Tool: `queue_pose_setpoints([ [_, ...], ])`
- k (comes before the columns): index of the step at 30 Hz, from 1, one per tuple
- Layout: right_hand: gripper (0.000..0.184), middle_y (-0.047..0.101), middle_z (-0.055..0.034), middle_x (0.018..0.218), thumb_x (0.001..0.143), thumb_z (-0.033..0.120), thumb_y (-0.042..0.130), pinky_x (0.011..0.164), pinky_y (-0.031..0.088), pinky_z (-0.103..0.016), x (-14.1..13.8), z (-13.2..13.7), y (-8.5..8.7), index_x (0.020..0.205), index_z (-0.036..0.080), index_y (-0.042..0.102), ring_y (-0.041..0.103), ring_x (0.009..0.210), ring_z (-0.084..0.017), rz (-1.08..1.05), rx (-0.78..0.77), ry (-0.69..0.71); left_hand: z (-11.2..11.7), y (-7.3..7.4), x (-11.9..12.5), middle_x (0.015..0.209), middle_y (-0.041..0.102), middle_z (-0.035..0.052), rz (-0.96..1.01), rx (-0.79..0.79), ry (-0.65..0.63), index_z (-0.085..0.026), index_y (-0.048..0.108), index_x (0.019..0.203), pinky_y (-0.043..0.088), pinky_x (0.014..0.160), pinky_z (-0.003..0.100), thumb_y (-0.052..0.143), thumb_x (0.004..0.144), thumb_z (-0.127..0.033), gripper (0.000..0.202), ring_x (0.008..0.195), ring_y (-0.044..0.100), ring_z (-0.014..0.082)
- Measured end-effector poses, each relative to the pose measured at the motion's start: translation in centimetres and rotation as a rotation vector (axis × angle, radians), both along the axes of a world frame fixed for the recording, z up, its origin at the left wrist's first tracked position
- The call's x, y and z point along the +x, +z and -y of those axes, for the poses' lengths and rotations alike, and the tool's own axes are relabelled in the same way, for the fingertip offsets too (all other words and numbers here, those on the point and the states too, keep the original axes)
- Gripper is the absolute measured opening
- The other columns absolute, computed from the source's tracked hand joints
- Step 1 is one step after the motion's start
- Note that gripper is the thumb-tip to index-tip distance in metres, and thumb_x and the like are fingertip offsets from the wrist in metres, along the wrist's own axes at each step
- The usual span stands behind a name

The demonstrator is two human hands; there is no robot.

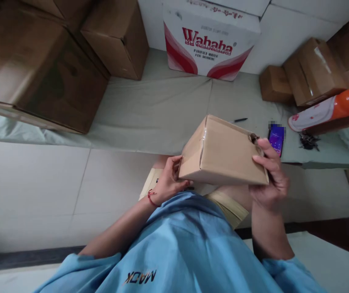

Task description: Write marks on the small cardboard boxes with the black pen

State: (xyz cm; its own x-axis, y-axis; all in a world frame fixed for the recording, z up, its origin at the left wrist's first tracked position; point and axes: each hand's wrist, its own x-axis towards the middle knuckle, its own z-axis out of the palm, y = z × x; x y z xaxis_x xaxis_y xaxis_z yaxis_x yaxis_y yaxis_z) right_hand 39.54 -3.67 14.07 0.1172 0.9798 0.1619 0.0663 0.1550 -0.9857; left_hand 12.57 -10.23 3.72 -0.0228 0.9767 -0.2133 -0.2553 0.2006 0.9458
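Between my hands a small brown cardboard box [226,152] is held tilted above my lap, at the near edge of the covered surface. Clear tape [204,140] runs along its left edge. My left hand [170,181] grips the box's left end, the thumb low and the fingers along the side. At the opposite end my right hand [270,175] is closed around the box, its fingertips on the upper face. Beside my right fingertips sits a small dark brown thing [254,138], too unclear to name. The undersides of the box and parts of both palms are hidden.
Large cardboard boxes [40,69] stand at the left, a white and red water carton [207,44] at the back. To the right are smaller boxes [314,73], an orange and white cylinder [330,108], a lit phone [275,140] and keys [309,141]. A pen [240,120] lies behind the held box.
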Motion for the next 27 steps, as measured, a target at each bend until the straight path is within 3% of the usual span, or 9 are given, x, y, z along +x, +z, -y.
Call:
queue_pose_setpoints([
  [5,0.047,0.064,0.0025,0.161,0.097,0.071,0.057,0.135,0.036,-0.066,-2.5,-3.2,0.7,0.116,0.037,0.083,0.044,0.166,-0.035,-0.021,0.144,0.179,0.3,-0.4,1.2,0.136,0.065,0.0142,-0.133,-0.06,0.133,-0.022,0.054,0.126,0.063,0.099,0.045,0.105,0.064,-0.053,0.086,0.122,0.07,0.0327],
  [9,0.046,0.059,0.0027,0.168,0.095,0.066,0.068,0.14,0.03,-0.059,-4.0,-3.6,2.0,0.13,0.039,0.078,0.039,0.169,-0.034,0.046,0.17,0.258,0.4,-0.9,2.4,0.13,0.069,0.0172,-0.226,-0.064,0.046,-0.019,0.058,0.125,0.068,0.089,0.049,0.099,0.074,-0.049,0.072,0.117,0.073,0.0355],
  [13,0.047,0.063,-0.0047,0.163,0.092,0.062,0.07,0.134,0.039,-0.063,-4.7,-3.3,2.9,0.128,0.033,0.077,0.045,0.164,-0.04,0.1,0.144,0.187,0.2,-0.8,2.9,0.129,0.07,0.0186,-0.284,-0.021,-0.028,-0.019,0.06,0.123,0.07,0.084,0.049,0.094,0.079,-0.055,0.066,0.11,0.075,0.0338],
  [18,0.058,0.063,-0.0009,0.163,0.09,0.044,0.07,0.134,0.043,-0.056,-3.7,-2.5,2.1,0.148,0.038,0.069,0.051,0.16,-0.032,-0.051,0.115,0.19,0.2,-0.2,2.0,0.14,0.067,0.019,-0.154,0.01,-0.109,-0.02,0.058,0.133,0.064,0.105,0.06,0.094,0.079,-0.058,0.074,0.125,0.071,0.0377],
  [22,0.054,0.073,-0.0042,0.149,0.091,0.046,0.069,0.126,0.05,-0.055,-2.3,-1.7,0.9,0.143,0.033,0.073,0.065,0.145,-0.035,-0.015,0.006,0.094,-0.1,0.3,1.1,0.15,0.061,0.0178,-0.164,0.073,-0.136,-0.022,0.066,0.128,0.045,0.125,0.065,0.091,0.083,-0.057,0.063,0.147,0.055,0.042],
  [24,0.047,0.078,-0.0048,0.136,0.094,0.049,0.069,0.116,0.056,-0.051,-2.0,-1.6,0.5,0.136,0.031,0.077,0.072,0.132,-0.034,0.05,-0.054,0.026,-0.3,0.7,1.1,0.156,0.055,0.0188,-0.285,0.159,-0.058,-0.022,0.065,0.128,0.039,0.128,0.066,0.089,0.087,-0.055,0.057,0.153,0.048,0.0425],
  [27,0.036,0.081,-0.0034,0.12,0.099,0.049,0.066,0.1,0.06,-0.04,-2.3,-1.9,0.3,0.127,0.031,0.08,0.075,0.113,-0.026,0.039,-0.06,-0.024,-0.5,1.7,1.4,0.162,0.046,0.0197,-0.428,0.328,0.135,-0.026,0.057,0.14,0.043,0.125,0.065,0.089,0.09,-0.044,0.061,0.157,0.043,0.0412],
])
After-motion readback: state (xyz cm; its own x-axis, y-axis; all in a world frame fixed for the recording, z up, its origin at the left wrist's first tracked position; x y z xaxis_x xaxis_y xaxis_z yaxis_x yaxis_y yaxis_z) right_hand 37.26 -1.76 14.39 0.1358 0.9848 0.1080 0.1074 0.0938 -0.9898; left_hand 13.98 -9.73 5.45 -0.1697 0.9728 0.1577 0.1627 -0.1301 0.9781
